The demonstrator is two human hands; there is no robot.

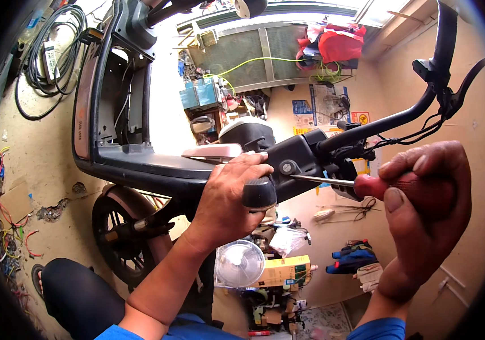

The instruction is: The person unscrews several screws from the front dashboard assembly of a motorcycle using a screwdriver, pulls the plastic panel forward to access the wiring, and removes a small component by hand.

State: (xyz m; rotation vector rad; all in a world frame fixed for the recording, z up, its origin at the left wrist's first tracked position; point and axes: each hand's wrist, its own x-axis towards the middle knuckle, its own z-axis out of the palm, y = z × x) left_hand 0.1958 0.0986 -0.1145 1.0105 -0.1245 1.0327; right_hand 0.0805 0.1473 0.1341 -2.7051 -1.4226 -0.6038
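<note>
An electric scooter with a black frame (pixel 157 167) and pinkish side panels lies across the view. My left hand (pixel 222 195) is closed over its black front cover (pixel 296 148), fingers bent over the cover's edge. Beside those fingers, a rounded black end piece (pixel 259 194) hides part of the hand and the thumb. At the right, my right hand (pixel 429 226) grips a screwdriver (pixel 407 190) by its red handle. The metal shaft points left, its tip at the cover just below a round key lock (pixel 288 167). Whether the tip touches is hard to tell.
The handlebar (pixel 390 122) with brake lever and cables rises at the upper right. A wheel (pixel 123 232) stands at lower left. Coiled black cable (pixel 55 56) and loose coloured wires (pixel 7 226) lie along the left. Clutter includes a clear-covered fan (pixel 239 263) and a yellow box (pixel 282 271).
</note>
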